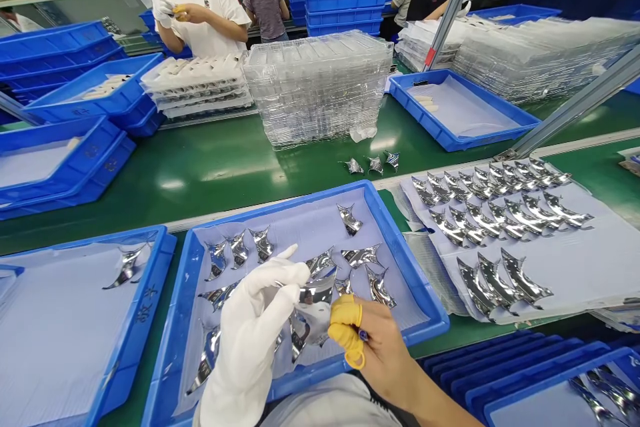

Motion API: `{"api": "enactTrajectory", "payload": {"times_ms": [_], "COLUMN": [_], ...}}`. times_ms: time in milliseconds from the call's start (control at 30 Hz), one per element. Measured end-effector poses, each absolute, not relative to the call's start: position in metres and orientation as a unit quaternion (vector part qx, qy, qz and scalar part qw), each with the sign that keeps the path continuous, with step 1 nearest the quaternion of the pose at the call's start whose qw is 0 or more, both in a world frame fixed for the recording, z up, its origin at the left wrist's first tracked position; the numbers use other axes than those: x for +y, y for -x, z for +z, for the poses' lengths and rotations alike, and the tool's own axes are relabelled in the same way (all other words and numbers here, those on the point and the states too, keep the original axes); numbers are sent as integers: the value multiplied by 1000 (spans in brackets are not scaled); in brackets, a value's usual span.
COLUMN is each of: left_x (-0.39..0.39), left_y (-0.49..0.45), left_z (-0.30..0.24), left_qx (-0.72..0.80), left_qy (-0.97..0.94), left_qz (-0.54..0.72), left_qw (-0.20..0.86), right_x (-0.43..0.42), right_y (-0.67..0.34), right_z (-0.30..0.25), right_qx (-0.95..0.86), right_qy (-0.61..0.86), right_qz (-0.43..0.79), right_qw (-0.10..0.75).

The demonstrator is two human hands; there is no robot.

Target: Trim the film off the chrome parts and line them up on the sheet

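Mirror-bright curved metal piece [320,290] sits at the centre of my clock, raised above the blue tray [425,332], its long side running down towards 6 o'clock. My left hand [253,320], in a white glove, reaches in from 8 o'clock and has it pinched by the edge, thumb and fingertips closed down with only the metal between them. My right hand [383,333] comes from 4 o'clock with yellow finger covers [345,320] on. Those fingers are curled in tight on a slim dark object [363,335]; only its end shows, so I cannot tell what it is, nor whether my fingertips touch the metal.

White liner [295,220] covers the tray's floor, and similar loose pieces lie on it: one at 1 o'clock [349,219], three side by side at 10 [239,250], others partly hidden behind my glove.

At 9 o'clock stands another blue tray [150,320]. Between 2 and 3, rows of metal pieces [490,220] lie on a white sheet [600,247]. Three small metal pieces [375,164] rest on the green table [215,180] at 1, and a stack of clear plastic trays [320,87] rises at 12. A co-worker [200,33] stands at 11.
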State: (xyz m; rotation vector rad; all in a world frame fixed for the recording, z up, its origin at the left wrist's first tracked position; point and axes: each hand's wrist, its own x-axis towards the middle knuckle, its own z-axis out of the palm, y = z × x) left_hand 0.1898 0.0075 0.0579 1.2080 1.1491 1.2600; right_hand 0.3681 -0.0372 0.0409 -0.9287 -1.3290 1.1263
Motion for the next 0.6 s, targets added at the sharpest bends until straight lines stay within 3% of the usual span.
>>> {"api": "enactTrajectory", "payload": {"times_ms": [233, 433, 500, 600], "left_x": [18, 27, 37, 68], "left_y": [-199, -195, -190, -176], "left_z": [55, 51, 50, 47], "left_qx": [527, 447, 429, 477], "left_qy": [-437, -565, -645, -740], "left_qz": [497, 455, 419, 353], "left_qw": [533, 523, 474, 316], "right_x": [-38, -27, -22, -19], "right_y": [-362, -360, -360, -363], "right_z": [43, 38, 32, 16], "right_qx": [-299, -247, -285, -329], "right_qy": [380, 383, 427, 509], "right_qz": [699, 729, 701, 633], "right_qw": [527, 510, 494, 482]}}
